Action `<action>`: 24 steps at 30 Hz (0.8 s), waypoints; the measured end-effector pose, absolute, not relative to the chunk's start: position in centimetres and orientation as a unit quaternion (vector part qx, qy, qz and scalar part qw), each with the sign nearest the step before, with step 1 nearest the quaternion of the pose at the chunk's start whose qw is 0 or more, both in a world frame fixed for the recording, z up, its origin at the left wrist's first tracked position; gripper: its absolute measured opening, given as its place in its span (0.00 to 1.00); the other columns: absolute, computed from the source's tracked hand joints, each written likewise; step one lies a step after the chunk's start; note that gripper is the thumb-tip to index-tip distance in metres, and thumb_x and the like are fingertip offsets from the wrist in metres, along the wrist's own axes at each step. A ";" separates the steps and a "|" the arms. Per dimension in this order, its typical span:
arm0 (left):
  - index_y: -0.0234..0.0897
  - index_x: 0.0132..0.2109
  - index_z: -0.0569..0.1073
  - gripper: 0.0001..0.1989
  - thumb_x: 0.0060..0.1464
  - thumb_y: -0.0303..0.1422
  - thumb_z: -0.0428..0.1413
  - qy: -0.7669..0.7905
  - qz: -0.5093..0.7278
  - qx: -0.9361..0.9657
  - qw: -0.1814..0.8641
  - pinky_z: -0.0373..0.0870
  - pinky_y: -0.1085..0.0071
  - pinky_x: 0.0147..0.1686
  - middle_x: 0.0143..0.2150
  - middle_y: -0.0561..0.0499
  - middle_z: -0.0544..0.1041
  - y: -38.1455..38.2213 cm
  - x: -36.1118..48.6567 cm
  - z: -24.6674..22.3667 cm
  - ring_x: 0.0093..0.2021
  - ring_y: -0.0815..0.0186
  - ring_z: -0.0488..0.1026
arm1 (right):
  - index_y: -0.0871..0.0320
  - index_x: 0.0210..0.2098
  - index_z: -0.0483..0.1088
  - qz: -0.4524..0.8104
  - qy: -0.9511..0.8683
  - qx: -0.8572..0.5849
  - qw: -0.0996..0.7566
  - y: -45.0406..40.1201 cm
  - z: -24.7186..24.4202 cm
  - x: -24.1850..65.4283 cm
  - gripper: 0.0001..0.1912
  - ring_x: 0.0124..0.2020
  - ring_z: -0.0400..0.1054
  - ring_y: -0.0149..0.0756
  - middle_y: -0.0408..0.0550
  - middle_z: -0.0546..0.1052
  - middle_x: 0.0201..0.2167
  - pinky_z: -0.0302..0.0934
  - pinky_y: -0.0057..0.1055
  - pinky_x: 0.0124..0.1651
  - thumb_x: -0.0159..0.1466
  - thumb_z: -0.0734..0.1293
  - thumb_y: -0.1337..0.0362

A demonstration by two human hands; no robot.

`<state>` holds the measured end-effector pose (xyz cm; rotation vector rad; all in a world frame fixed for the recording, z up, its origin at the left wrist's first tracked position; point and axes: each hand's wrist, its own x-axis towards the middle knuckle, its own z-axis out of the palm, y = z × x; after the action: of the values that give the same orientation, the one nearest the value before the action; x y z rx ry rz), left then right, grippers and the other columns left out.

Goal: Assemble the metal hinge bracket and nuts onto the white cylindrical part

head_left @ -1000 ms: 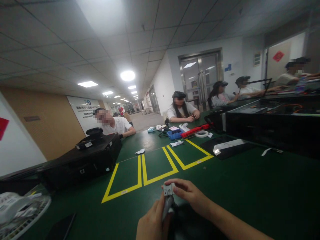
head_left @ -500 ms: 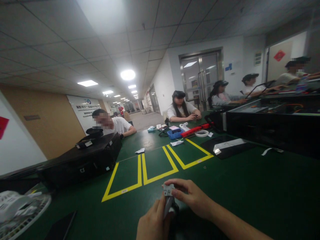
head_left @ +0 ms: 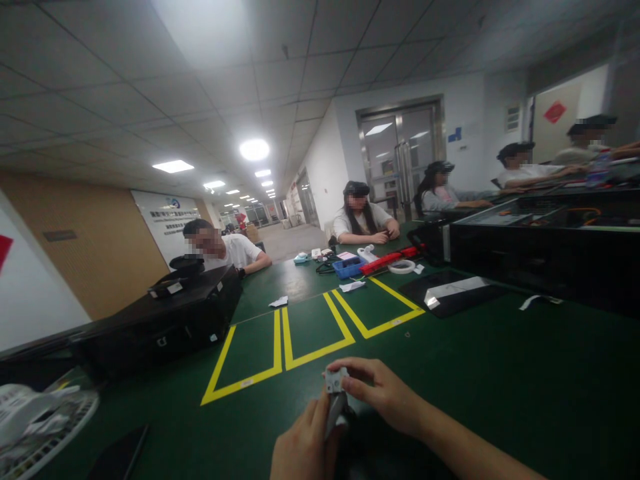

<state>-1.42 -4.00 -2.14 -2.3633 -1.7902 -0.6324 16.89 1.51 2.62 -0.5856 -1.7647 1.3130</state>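
Green tabletop (head_left: 480,373) spreads from yellow borders (head_left: 320,355) to left hand (head_left: 301,441) and right hand (head_left: 386,399), both grasping a grey piece (head_left: 334,382).

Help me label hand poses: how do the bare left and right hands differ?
The bare left hand sits lower in view than the bare right hand. The left hand holds the narrow grey piece; the right hand pinches the pale grey, holed block above it. The left hand meets the picture's bottom edge; the right hand doesn't. Both hands are ungloved.
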 end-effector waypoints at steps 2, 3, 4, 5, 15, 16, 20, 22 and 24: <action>0.43 0.59 0.61 0.25 0.54 0.25 0.49 -0.592 -0.204 -0.777 0.059 0.72 0.76 0.36 0.47 0.49 0.76 -4.0 -1.4 -2.1 0.40 0.66 0.76 | 0.63 0.47 0.72 0.519 -0.708 -0.241 0.415 1.5 2.5 16.9 0.25 0.41 0.69 0.45 0.53 0.76 0.39 0.62 0.37 0.45 0.60 0.64 0.49; 0.43 0.59 0.62 0.24 0.54 0.25 0.49 -0.594 -0.200 -0.776 0.059 0.72 0.76 0.36 0.47 0.49 0.76 -4.0 -1.4 -2.0 0.40 0.66 0.76 | 0.62 0.48 0.72 0.516 -0.710 -0.245 0.411 1.5 2.5 16.9 0.24 0.41 0.69 0.45 0.53 0.76 0.40 0.62 0.38 0.45 0.60 0.65 0.50; 0.42 0.58 0.63 0.23 0.54 0.26 0.49 -0.597 -0.196 -0.776 0.060 0.72 0.76 0.36 0.47 0.49 0.76 -4.1 -1.3 -1.9 0.40 0.66 0.77 | 0.62 0.48 0.72 0.513 -0.713 -0.250 0.408 1.5 2.5 17.0 0.24 0.42 0.68 0.46 0.52 0.76 0.41 0.62 0.39 0.46 0.59 0.65 0.52; 0.42 0.57 0.64 0.23 0.54 0.26 0.49 -0.599 -0.192 -0.775 0.060 0.72 0.76 0.36 0.47 0.49 0.76 -4.1 -1.3 -1.9 0.40 0.66 0.77 | 0.62 0.49 0.71 0.511 -0.715 -0.255 0.404 1.6 2.5 17.0 0.24 0.43 0.68 0.46 0.52 0.76 0.41 0.62 0.40 0.48 0.59 0.66 0.53; 0.45 0.57 0.64 0.23 0.55 0.26 0.48 -0.604 -0.181 -0.776 0.023 0.72 0.77 0.38 0.50 0.50 0.75 -4.2 -1.2 -0.8 0.43 0.66 0.76 | 0.62 0.47 0.73 0.525 -0.680 -0.261 0.440 1.8 1.4 16.0 0.21 0.47 0.69 0.47 0.53 0.76 0.44 0.60 0.44 0.53 0.56 0.69 0.58; 0.45 0.57 0.64 0.23 0.55 0.26 0.48 -0.606 -0.180 -0.774 0.019 0.72 0.77 0.39 0.50 0.50 0.75 -4.2 -1.2 -0.8 0.44 0.66 0.76 | 0.62 0.47 0.73 0.532 -0.675 -0.259 0.441 2.0 1.3 16.0 0.22 0.47 0.69 0.47 0.53 0.76 0.44 0.61 0.43 0.53 0.56 0.70 0.57; 0.46 0.59 0.63 0.25 0.54 0.25 0.49 -0.621 -0.185 -0.762 0.012 0.72 0.75 0.40 0.49 0.50 0.76 -4.3 -1.1 -0.7 0.44 0.66 0.76 | 0.61 0.44 0.75 0.540 -0.670 -0.259 0.439 2.3 1.2 16.2 0.22 0.45 0.70 0.47 0.52 0.77 0.41 0.63 0.42 0.51 0.54 0.72 0.55; 0.47 0.60 0.61 0.26 0.54 0.26 0.49 -0.624 -0.195 -0.757 0.011 0.72 0.75 0.40 0.51 0.50 0.75 -4.4 -1.0 -0.8 0.45 0.66 0.75 | 0.61 0.40 0.76 0.542 -0.668 -0.255 0.442 2.4 1.4 16.4 0.20 0.42 0.71 0.46 0.51 0.78 0.39 0.64 0.41 0.49 0.53 0.72 0.55; 0.48 0.60 0.61 0.27 0.54 0.26 0.50 -0.621 -0.206 -0.756 0.013 0.72 0.75 0.40 0.51 0.51 0.75 -4.4 -1.0 -0.7 0.45 0.66 0.75 | 0.61 0.38 0.76 0.547 -0.660 -0.246 0.452 2.4 1.6 16.4 0.18 0.40 0.72 0.45 0.51 0.78 0.36 0.65 0.39 0.46 0.53 0.73 0.54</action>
<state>-1.02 -4.42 -0.74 -2.3548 -1.9353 -0.6428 16.41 2.38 1.59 -0.6083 -1.6311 1.3500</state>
